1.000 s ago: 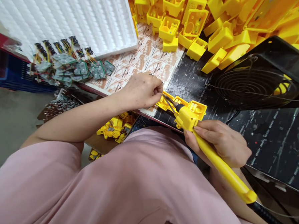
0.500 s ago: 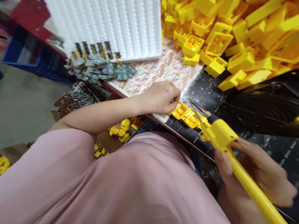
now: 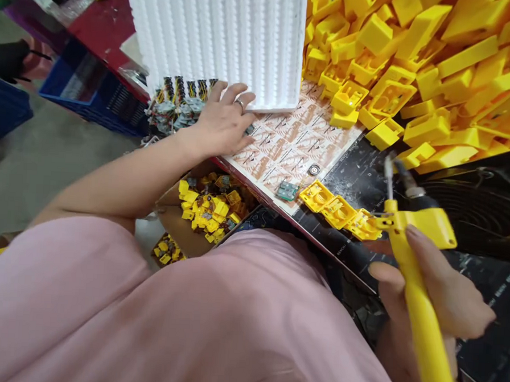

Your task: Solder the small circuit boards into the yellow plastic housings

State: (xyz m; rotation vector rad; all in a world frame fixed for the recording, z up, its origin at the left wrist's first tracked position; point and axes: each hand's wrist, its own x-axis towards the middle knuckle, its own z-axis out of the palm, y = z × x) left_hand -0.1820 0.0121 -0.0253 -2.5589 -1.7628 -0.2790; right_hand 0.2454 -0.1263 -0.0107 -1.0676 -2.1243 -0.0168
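My left hand (image 3: pixel 224 121) reaches over the pile of small circuit boards with wires (image 3: pixel 174 110), its fingers spread along the lower edge of the white foam sheet (image 3: pixel 220 35). Part of a board shows under the fingers; whether they touch it I cannot tell. My right hand (image 3: pixel 435 291) is wrapped round the yellow handle of a soldering gun (image 3: pixel 415 239), its tip pointing up and away. Close to the gun, several open yellow plastic housings (image 3: pixel 338 211) lie in a row. A green circuit board (image 3: pixel 287 190) and a small round metal part (image 3: pixel 314 169) lie beside them.
Many yellow housings (image 3: pixel 385 67) are heaped at the back right. A black fan (image 3: pixel 490 192) stands in front of them. Below the table edge, a cardboard box (image 3: pixel 172 223) holds small yellow parts. Blue crates (image 3: pixel 84 91) stand on the floor at left.
My left hand has left the row of housings, moved left to the circuit boards and opened. The green board and round part now show. My right hand has tilted the soldering gun upward, away from the housings.
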